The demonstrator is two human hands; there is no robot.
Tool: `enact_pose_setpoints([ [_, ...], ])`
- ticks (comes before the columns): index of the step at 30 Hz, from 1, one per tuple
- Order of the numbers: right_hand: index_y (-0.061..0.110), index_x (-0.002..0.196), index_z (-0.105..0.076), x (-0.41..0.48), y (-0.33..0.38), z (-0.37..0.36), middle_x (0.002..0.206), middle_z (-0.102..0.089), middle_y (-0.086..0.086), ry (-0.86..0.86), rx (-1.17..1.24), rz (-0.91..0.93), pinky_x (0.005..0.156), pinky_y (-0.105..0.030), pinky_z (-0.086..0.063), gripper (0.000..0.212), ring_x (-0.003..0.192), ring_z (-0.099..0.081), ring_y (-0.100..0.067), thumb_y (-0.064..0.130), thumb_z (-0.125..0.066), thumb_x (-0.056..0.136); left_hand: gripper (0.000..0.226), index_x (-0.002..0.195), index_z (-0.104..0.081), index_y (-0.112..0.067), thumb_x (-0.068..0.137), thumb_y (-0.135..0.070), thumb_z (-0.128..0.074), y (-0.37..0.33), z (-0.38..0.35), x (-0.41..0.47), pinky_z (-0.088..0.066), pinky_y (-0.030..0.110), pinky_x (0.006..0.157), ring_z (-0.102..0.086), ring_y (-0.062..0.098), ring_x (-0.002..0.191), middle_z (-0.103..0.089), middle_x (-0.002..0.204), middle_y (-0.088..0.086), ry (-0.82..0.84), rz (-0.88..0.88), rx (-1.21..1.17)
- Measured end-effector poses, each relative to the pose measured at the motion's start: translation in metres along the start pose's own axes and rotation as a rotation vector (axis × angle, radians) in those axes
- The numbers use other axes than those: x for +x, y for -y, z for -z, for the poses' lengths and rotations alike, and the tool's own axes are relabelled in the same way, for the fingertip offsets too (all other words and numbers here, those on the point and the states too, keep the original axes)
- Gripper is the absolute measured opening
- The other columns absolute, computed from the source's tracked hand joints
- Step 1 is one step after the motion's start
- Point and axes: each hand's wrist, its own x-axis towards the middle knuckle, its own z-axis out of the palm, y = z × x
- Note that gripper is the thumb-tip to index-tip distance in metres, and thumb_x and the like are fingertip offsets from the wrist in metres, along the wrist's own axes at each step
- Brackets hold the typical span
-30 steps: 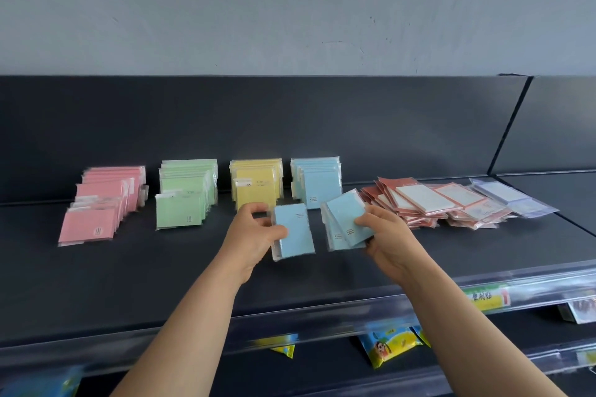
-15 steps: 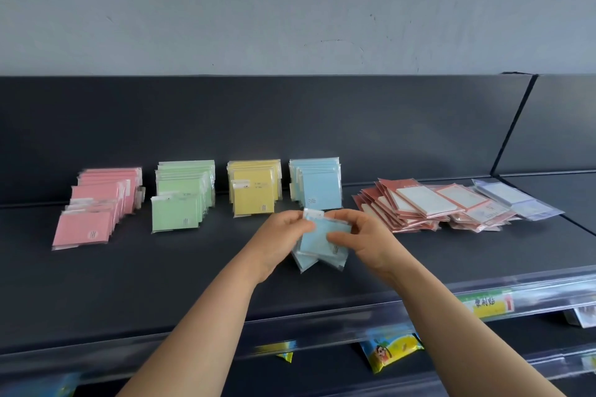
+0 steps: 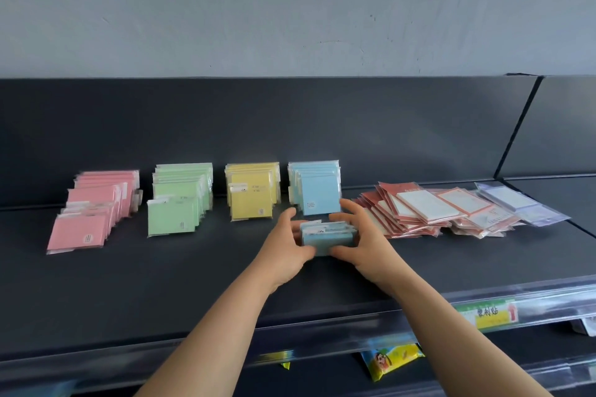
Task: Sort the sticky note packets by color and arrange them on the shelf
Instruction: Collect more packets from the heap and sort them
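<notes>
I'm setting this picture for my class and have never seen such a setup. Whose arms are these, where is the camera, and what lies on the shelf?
No machine here: a person wears a camera on the head, looking down at their own arms. The left hand and right hand together grip a bundle of blue packets over the shelf. Behind stand a pink row, green row, yellow row and blue row; to the right lies a pile of red-edged packets.
</notes>
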Motion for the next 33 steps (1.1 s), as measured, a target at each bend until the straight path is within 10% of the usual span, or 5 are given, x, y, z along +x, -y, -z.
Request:
enact_pose_setpoints([
  [8,0.016,0.133,-0.042,0.019,-0.007,0.001,0.130,-0.055,-0.001,-0.095,-0.049,-0.118,0.093,-0.025,-0.048,0.047,0.115,-0.054,-0.012,0.001,-0.056,0.091,0.040,0.135,-0.033,-0.017,0.098,-0.013,-0.049,-0.002,-0.013,0.019,-0.039,0.012,0.065,-0.049,0.004,0.090,-0.050,0.122,-0.003,-0.082,-0.020,0.181],
  [19,0.018,0.123,-0.048,0.083,-0.007,0.000,0.120,-0.057,-0.002,-0.146,-0.185,-0.180,0.076,-0.023,-0.045,0.041,0.102,-0.056,-0.016,0.001,-0.047,0.086,0.044,0.139,-0.038,-0.015,0.097,-0.019,-0.052,-0.009,-0.021,0.081,-0.038,0.029,0.104,-0.045,0.024,0.118,-0.031,0.132,0.009,-0.243,0.025,0.344],
  [33,0.021,0.128,-0.040,0.076,-0.011,0.012,0.109,-0.052,0.015,-0.021,-0.138,-0.144,0.061,-0.009,-0.041,0.049,0.095,-0.052,-0.001,0.006,-0.062,0.086,0.048,0.139,-0.038,-0.018,0.096,-0.027,-0.056,0.000,-0.011,0.081,-0.034,0.025,0.098,-0.045,0.021,0.121,-0.037,0.132,0.006,-0.113,0.075,0.362],
])
